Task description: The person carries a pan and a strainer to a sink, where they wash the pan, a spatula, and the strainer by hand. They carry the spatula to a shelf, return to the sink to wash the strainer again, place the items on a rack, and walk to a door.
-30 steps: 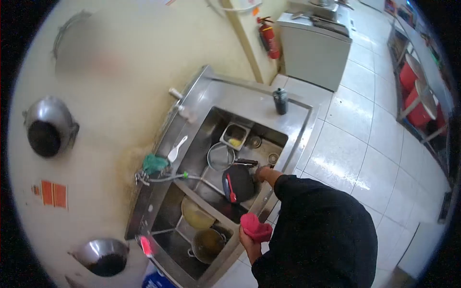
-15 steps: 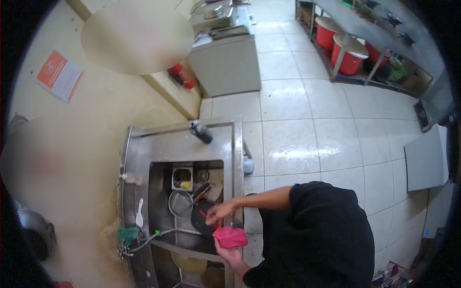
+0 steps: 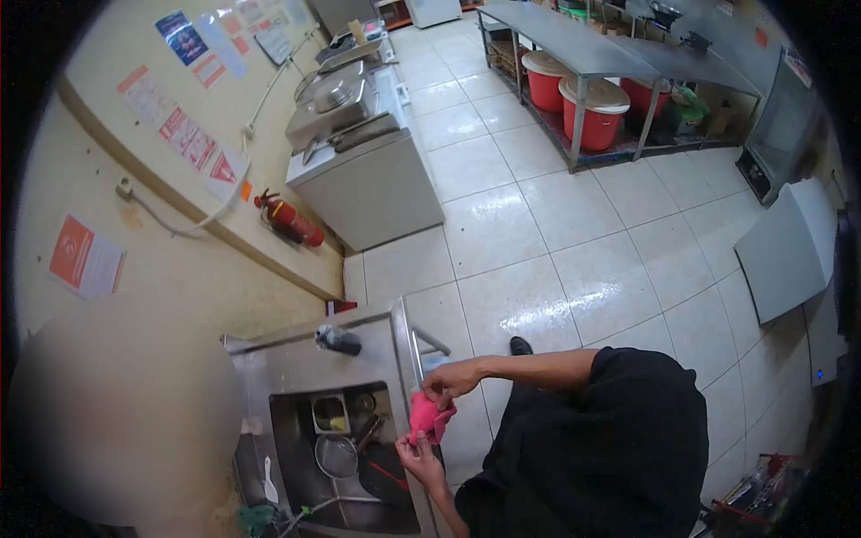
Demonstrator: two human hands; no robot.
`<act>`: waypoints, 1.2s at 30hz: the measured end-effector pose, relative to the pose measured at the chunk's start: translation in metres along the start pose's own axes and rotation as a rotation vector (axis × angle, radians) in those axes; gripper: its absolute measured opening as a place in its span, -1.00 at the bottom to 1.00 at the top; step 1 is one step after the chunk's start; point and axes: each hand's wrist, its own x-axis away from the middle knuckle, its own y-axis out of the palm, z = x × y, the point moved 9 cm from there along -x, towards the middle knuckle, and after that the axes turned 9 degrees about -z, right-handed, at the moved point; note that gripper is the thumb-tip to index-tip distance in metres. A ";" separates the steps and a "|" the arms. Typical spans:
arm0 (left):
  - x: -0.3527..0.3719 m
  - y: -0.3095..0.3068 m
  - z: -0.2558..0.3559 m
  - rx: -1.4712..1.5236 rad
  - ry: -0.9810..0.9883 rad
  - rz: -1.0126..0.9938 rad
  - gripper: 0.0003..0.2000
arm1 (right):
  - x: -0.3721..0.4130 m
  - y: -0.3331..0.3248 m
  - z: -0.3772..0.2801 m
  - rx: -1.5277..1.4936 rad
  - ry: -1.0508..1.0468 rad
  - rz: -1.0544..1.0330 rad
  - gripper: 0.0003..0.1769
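Moved: our right hand (image 3: 451, 381) had come up out of the sink (image 3: 405, 359) and joined the left on the pink cloth (image 3: 429, 418), and our view had swung toward the room.
Right hand: fingers pinched together on the cloth's upper edge, arm stretched out from a dark sleeve.
Left hand (image 3: 414, 451): below the right, closed round the cloth's lower end.
Pink cloth: bunched and hanging between both hands, over the sink's near rim.
Sink: steel, and in it we counted a round strainer (image 3: 337, 455), a small square container (image 3: 329, 414) and a dark pan (image 3: 386, 473).
Bottle (image 3: 339, 340): dark, on the steel top at the basin's far end.
Floor (image 3: 538, 233): pale tiles.
Fire extinguisher (image 3: 291, 222): red, low against the wall.
Buckets (image 3: 592, 112): red, lidded, under a long steel table (image 3: 574, 45), well apart from us.
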 end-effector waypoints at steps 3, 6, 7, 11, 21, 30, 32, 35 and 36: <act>-0.047 0.053 0.018 -0.112 0.078 -0.038 -0.74 | 0.056 -0.082 -0.015 0.293 0.013 0.221 -0.80; -0.104 0.144 0.060 -0.313 0.192 -0.169 -0.78 | 0.119 -0.152 -0.007 0.117 0.164 0.212 -0.73; -0.124 0.176 0.065 -0.378 0.230 -0.244 -0.79 | 0.143 -0.169 -0.012 0.108 0.164 0.247 -0.66; -0.169 0.315 0.086 -0.407 0.218 -0.642 -0.82 | 0.217 -0.213 -0.048 0.400 -0.115 0.383 -0.30; -0.230 0.548 0.090 -0.431 0.231 -1.019 -0.79 | 0.407 -0.355 -0.014 0.631 0.376 0.746 -0.72; -0.349 0.692 0.049 -0.707 0.431 -1.095 -0.77 | 0.535 -0.494 0.007 0.102 0.567 1.001 -0.76; -0.379 0.731 0.037 -0.803 0.446 -1.112 -0.77 | 0.564 -0.524 -0.003 0.139 0.605 1.093 -0.75; -0.427 0.803 0.065 -0.790 0.540 -1.159 -0.83 | 0.617 -0.567 0.001 0.128 0.607 1.213 -0.74; -0.438 0.821 0.075 -0.822 0.571 -1.184 -0.83 | 0.630 -0.576 -0.002 0.060 0.589 1.254 -0.75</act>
